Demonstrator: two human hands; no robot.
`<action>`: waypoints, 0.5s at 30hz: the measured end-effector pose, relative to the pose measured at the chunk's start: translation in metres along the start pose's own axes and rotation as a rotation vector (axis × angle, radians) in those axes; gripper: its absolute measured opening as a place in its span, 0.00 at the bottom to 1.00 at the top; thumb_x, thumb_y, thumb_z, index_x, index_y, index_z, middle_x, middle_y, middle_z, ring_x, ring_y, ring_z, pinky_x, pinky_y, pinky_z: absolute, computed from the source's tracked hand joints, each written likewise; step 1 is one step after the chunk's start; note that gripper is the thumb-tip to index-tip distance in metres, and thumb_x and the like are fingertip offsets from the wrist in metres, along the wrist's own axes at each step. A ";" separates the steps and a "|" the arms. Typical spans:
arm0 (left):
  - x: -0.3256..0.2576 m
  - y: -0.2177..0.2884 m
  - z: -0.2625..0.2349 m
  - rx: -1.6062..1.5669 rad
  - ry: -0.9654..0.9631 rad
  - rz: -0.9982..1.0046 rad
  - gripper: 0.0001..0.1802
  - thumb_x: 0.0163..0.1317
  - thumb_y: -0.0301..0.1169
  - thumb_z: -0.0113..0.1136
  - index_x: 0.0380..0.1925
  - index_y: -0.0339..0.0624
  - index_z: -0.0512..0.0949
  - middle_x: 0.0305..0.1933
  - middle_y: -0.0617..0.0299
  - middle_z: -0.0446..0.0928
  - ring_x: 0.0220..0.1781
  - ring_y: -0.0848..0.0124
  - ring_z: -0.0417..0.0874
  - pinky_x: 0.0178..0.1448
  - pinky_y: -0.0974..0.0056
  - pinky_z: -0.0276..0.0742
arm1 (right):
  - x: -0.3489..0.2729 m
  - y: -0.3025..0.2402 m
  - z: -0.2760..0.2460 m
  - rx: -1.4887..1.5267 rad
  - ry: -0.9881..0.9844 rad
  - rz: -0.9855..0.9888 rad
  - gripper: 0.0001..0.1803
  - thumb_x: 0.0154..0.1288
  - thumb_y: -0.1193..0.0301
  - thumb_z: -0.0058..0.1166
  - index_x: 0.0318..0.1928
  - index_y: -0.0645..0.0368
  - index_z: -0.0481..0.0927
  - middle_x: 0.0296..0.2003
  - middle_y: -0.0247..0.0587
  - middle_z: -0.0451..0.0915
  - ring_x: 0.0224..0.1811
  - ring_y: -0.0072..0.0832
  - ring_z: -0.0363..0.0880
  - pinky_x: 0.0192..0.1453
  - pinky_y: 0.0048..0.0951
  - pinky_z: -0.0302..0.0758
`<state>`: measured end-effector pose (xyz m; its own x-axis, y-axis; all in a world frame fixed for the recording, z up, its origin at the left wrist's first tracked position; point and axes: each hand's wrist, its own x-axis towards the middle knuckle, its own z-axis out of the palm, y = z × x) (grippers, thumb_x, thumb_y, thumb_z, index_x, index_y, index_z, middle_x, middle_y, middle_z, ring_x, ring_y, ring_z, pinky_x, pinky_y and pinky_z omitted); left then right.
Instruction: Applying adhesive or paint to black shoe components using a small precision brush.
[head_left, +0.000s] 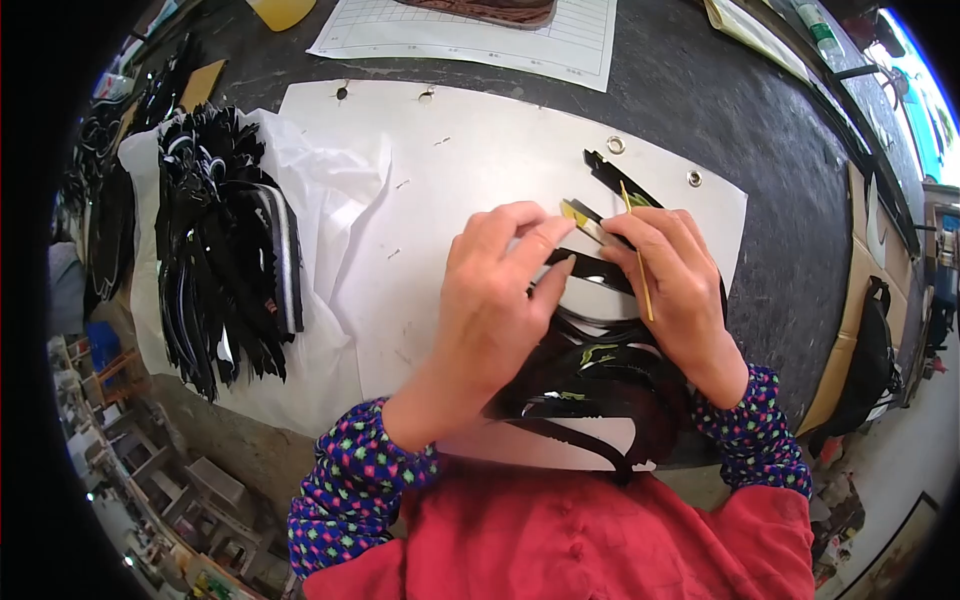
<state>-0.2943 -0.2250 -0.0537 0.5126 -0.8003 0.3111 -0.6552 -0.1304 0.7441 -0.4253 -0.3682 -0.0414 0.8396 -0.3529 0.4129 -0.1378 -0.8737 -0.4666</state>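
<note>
My left hand is curled, its thumb and fingertips at the edge of a shiny black cut piece. Its index fingertip touches a small yellow-and-black strip. Facing it, my right hand is closed with a thin yellow stick between its fingers. The right fingertips also meet the small strip. Below both hands lie several curved black pieces with green marks, overlapping on the white board. Another black strip lies beyond my right hand. The palms' inner sides are hidden.
A thick bundle of black cut strips rests on white wrapping at left. Beyond the board is a printed sheet with a brown object on it. A yellow container stands far left; cardboard lines the right.
</note>
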 end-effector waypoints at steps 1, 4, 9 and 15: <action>-0.001 0.001 -0.001 0.001 -0.004 0.003 0.20 0.55 0.24 0.70 0.50 0.42 0.82 0.50 0.59 0.78 0.50 0.61 0.79 0.52 0.58 0.73 | -0.002 0.001 0.001 -0.032 0.015 -0.029 0.15 0.57 0.80 0.66 0.46 0.61 0.81 0.39 0.43 0.80 0.39 0.40 0.78 0.41 0.38 0.78; -0.004 0.005 -0.002 0.014 -0.014 -0.033 0.18 0.55 0.23 0.69 0.48 0.42 0.82 0.46 0.60 0.78 0.47 0.61 0.79 0.50 0.59 0.73 | -0.002 0.010 0.003 -0.065 0.059 -0.025 0.13 0.58 0.81 0.64 0.45 0.61 0.81 0.39 0.43 0.80 0.39 0.40 0.79 0.42 0.38 0.78; -0.007 0.010 -0.002 0.130 -0.032 -0.041 0.14 0.55 0.23 0.69 0.43 0.42 0.81 0.44 0.62 0.78 0.40 0.63 0.79 0.46 0.59 0.73 | 0.000 0.016 -0.001 -0.110 0.120 0.013 0.09 0.62 0.80 0.62 0.43 0.62 0.81 0.39 0.43 0.81 0.40 0.41 0.80 0.44 0.39 0.78; 0.001 0.012 -0.011 0.246 -0.096 0.192 0.12 0.51 0.18 0.69 0.37 0.39 0.83 0.40 0.61 0.79 0.40 0.62 0.81 0.44 0.59 0.77 | -0.006 0.018 0.000 -0.167 0.135 -0.072 0.12 0.54 0.81 0.59 0.42 0.60 0.82 0.37 0.39 0.81 0.40 0.37 0.81 0.42 0.36 0.77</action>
<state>-0.2949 -0.2210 -0.0379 0.3194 -0.8740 0.3662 -0.8552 -0.0995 0.5086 -0.4327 -0.3820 -0.0523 0.7742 -0.3193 0.5465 -0.1746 -0.9376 -0.3006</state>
